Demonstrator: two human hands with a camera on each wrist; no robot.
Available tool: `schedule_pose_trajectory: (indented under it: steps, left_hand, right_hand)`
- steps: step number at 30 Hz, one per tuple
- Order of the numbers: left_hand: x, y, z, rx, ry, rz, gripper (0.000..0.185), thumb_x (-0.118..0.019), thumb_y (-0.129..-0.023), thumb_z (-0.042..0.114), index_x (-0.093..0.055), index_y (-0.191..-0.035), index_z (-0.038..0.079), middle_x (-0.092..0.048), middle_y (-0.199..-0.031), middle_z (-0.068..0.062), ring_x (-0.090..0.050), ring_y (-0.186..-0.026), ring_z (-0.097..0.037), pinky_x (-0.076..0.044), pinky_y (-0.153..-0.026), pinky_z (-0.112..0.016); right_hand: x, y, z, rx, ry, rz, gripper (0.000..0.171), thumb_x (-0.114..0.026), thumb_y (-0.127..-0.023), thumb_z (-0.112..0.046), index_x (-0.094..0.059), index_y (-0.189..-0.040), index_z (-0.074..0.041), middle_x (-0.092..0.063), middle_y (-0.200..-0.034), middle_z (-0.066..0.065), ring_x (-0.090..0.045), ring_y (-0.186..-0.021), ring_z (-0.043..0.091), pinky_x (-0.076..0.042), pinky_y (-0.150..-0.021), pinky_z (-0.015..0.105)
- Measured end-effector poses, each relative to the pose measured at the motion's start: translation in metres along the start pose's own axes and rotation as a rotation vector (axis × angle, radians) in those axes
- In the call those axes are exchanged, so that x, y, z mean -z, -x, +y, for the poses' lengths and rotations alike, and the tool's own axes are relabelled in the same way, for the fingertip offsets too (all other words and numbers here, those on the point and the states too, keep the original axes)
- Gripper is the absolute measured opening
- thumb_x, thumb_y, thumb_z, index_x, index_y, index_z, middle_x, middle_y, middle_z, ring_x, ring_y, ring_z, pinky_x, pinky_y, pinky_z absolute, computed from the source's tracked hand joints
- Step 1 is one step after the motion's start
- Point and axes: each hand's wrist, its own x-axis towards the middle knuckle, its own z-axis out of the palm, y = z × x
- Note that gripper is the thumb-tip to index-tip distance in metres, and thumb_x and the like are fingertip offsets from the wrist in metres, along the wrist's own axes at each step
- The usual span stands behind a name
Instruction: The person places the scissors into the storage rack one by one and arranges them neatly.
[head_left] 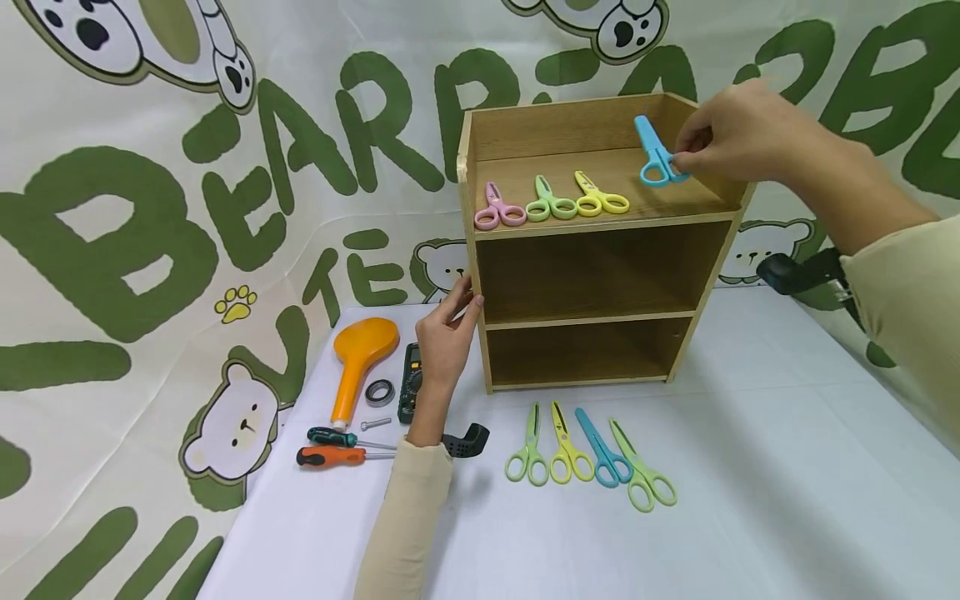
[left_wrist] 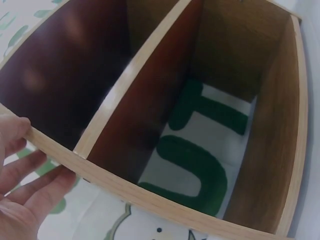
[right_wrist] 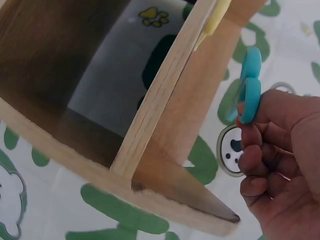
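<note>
My right hand [head_left: 757,137] pinches a pair of blue scissors [head_left: 649,140] by a handle loop, above the right part of the top tier of a wooden shelf [head_left: 592,320]. In the right wrist view the blue loops [right_wrist: 252,90] stand apart from the wood. Pink scissors [head_left: 493,197], green scissors [head_left: 545,191] and yellow scissors [head_left: 587,185] lie in a row on that tier. My left hand [head_left: 444,337] holds the shelf's left side; the left wrist view shows the thumb at the front edge and the fingers [left_wrist: 50,192] outside.
In front of the shelf lie green scissors [head_left: 532,433], yellow scissors [head_left: 562,432], blue scissors [head_left: 592,429] and more green scissors [head_left: 628,446]. At left are an orange paddle-shaped thing [head_left: 363,342], a tape roll [head_left: 379,392], a bolt [head_left: 375,424], a multimeter [head_left: 408,392] and two screwdrivers [head_left: 330,456].
</note>
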Motion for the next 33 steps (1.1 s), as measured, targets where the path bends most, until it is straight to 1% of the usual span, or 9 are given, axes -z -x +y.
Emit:
schedule_pose_trajectory:
  steps: [5, 8, 11, 14, 18, 22, 24, 28, 33]
  left_hand:
    - [-0.003, 0.001, 0.001, 0.0, 0.004, -0.011, 0.046, -0.068, -0.097, 0.025, -0.06, -0.139, 0.009, -0.064, -0.133, -0.002, -0.066, -0.113, -0.017, -0.06, -0.084, -0.041]
    - [-0.004, 0.001, 0.002, -0.005, 0.007, -0.014, 0.046, -0.068, -0.097, 0.024, -0.06, -0.139, 0.009, -0.063, -0.133, -0.002, -0.066, -0.114, -0.017, -0.06, -0.084, -0.044]
    - [-0.004, 0.001, 0.003, -0.013, 0.003, -0.009, 0.045, -0.068, -0.097, 0.024, -0.06, -0.139, 0.01, -0.064, -0.132, -0.002, -0.066, -0.113, -0.017, -0.06, -0.084, -0.042]
    - [-0.002, 0.001, 0.003, -0.018, -0.006, -0.005, 0.045, -0.068, -0.097, 0.025, -0.06, -0.139, 0.009, -0.064, -0.132, -0.003, -0.066, -0.113, -0.017, -0.059, -0.084, -0.038]
    - [0.003, 0.003, 0.001, -0.017, -0.019, 0.007, 0.046, -0.068, -0.097, 0.026, -0.06, -0.139, 0.01, -0.064, -0.132, -0.003, -0.067, -0.113, -0.018, -0.06, -0.084, -0.037]
    - [0.003, 0.002, 0.0, -0.031, -0.01, 0.019, 0.045, -0.069, -0.096, 0.024, -0.061, -0.138, 0.009, -0.065, -0.131, -0.004, -0.067, -0.112, -0.02, -0.06, -0.083, -0.039]
    - [0.002, 0.001, 0.0, -0.033, -0.005, 0.019, 0.044, -0.069, -0.096, 0.024, -0.061, -0.138, 0.01, -0.065, -0.13, -0.004, -0.068, -0.111, -0.019, -0.06, -0.083, -0.037]
    - [-0.001, -0.001, -0.001, -0.02, -0.006, 0.009, 0.045, -0.068, -0.097, 0.028, -0.061, -0.138, 0.012, -0.065, -0.13, -0.002, -0.067, -0.112, -0.016, -0.058, -0.083, -0.028]
    - [-0.002, 0.0, -0.003, -0.015, -0.005, 0.006, 0.046, -0.068, -0.097, 0.03, -0.061, -0.138, 0.013, -0.066, -0.129, -0.002, -0.067, -0.112, -0.015, -0.058, -0.083, -0.026]
  right_hand:
    - [-0.011, -0.012, 0.006, -0.044, 0.014, -0.096, 0.023, -0.068, -0.094, -0.017, -0.073, -0.094, 0.005, -0.066, -0.078, 0.012, -0.052, -0.076, 0.028, -0.045, -0.055, 0.033]
    - [-0.016, -0.015, 0.008, -0.041, 0.03, -0.169, 0.021, -0.067, -0.093, -0.015, -0.074, -0.093, 0.005, -0.066, -0.078, 0.012, -0.053, -0.076, 0.029, -0.046, -0.057, 0.035]
    - [-0.022, -0.018, 0.006, -0.026, 0.04, -0.223, 0.019, -0.064, -0.095, -0.012, -0.074, -0.095, 0.004, -0.066, -0.082, 0.014, -0.055, -0.078, 0.029, -0.048, -0.061, 0.036]
    - [-0.026, -0.018, 0.003, -0.008, 0.053, -0.23, 0.019, -0.062, -0.097, -0.01, -0.073, -0.099, 0.004, -0.066, -0.087, 0.016, -0.056, -0.079, 0.03, -0.049, -0.064, 0.037]
    - [-0.027, -0.011, -0.004, 0.031, 0.061, -0.134, 0.021, -0.058, -0.097, -0.011, -0.072, -0.099, 0.004, -0.064, -0.087, 0.016, -0.055, -0.077, 0.03, -0.047, -0.062, 0.037]
    - [-0.021, 0.01, -0.017, 0.094, 0.053, 0.001, 0.021, -0.059, -0.096, -0.01, -0.072, -0.1, 0.006, -0.063, -0.092, 0.019, -0.054, -0.079, 0.031, -0.046, -0.062, 0.038]
    - [-0.02, 0.025, -0.024, 0.141, 0.04, 0.078, 0.018, -0.062, -0.094, -0.008, -0.072, -0.099, 0.007, -0.064, -0.092, 0.019, -0.055, -0.079, 0.03, -0.047, -0.062, 0.034]
    - [-0.026, 0.057, -0.035, 0.269, 0.014, 0.229, 0.007, -0.071, -0.088, -0.002, -0.074, -0.092, 0.003, -0.065, -0.085, 0.011, -0.056, -0.071, 0.023, -0.044, -0.057, 0.021]
    - [-0.051, 0.097, -0.043, 0.368, -0.052, 0.306, 0.011, -0.079, -0.079, 0.001, -0.074, -0.087, -0.005, -0.065, -0.082, 0.002, -0.054, -0.065, 0.012, -0.04, -0.053, 0.009]
